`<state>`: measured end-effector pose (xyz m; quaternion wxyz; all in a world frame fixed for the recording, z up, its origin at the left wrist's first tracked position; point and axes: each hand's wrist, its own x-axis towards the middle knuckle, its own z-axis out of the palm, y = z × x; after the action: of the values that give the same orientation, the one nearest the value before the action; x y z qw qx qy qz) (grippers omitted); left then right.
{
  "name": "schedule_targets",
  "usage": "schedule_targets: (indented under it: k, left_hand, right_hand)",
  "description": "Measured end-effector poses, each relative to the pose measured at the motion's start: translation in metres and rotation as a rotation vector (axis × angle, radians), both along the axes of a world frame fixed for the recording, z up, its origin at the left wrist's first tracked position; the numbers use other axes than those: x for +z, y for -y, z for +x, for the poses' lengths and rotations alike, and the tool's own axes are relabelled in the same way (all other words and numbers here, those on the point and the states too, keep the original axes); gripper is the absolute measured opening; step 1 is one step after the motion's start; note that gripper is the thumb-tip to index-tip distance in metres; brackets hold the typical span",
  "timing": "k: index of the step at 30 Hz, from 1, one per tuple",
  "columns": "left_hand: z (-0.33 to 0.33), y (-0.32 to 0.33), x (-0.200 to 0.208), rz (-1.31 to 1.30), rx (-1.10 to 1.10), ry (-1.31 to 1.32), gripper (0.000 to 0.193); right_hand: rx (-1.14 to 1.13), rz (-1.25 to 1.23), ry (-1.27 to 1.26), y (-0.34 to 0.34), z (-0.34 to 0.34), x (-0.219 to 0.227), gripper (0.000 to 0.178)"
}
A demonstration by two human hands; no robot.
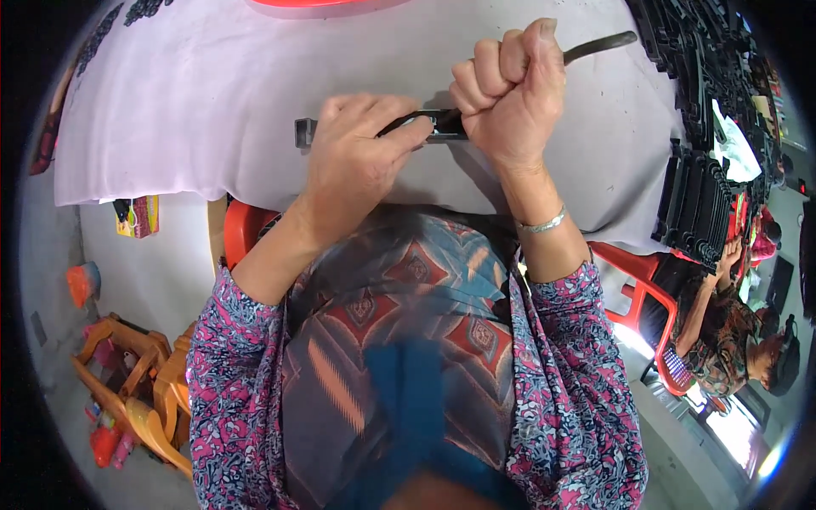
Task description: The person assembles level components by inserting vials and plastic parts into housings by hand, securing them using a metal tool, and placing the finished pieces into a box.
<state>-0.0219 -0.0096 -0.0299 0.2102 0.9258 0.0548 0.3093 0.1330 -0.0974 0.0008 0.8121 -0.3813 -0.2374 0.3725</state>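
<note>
A wide table covered with a pale lilac cloth (pixel 212 102) is seen filling the upper part of the view, bent by the lens toward the rim. Along its right edge, stacks of black moulded plastic parts (pixel 693 200) are piled, and beyond them a second person in a patterned shirt (pixel 722 331) is seated on a red plastic chair (pixel 650 293). To the lower left, an orange wooden child's chair (pixel 140 382) is stood on the grey floor.

Near the table's front edge, a long, narrow black plastic piece (pixel 438 125) is laid flat on the cloth, its long axis running left to right across the person's front. It is pinned down by the left hand (pixel 357 161), whose fingers are spread over it and pressed along its length; one squared end (pixel 304 132) is left showing beyond the fingertips.

The right hand (pixel 510 89) is clenched into a fist around a dark, slim metal tool (pixel 599 45), whose free end is angled up and to the right. The tool's working end is hidden behind the fist, where it appears to meet the right end of the black piece. Both hands are touching the piece, the left lying along it, the right standing above its right end.
</note>
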Motion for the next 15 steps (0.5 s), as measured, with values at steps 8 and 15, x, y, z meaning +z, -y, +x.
schedule_targets:
  k: [8,15]
  left_hand:
    - [0.0,-0.002,0.0,-0.009,-0.016,0.031,0.019]
    - [0.001,0.0,0.001,-0.009,-0.019,0.042,0.019]
  right_hand:
    - [0.202,0.556,0.219,-0.023,0.003,-0.007,0.052]
    - [-0.065,0.014,-0.024,-0.01,-0.011,0.007,0.047]
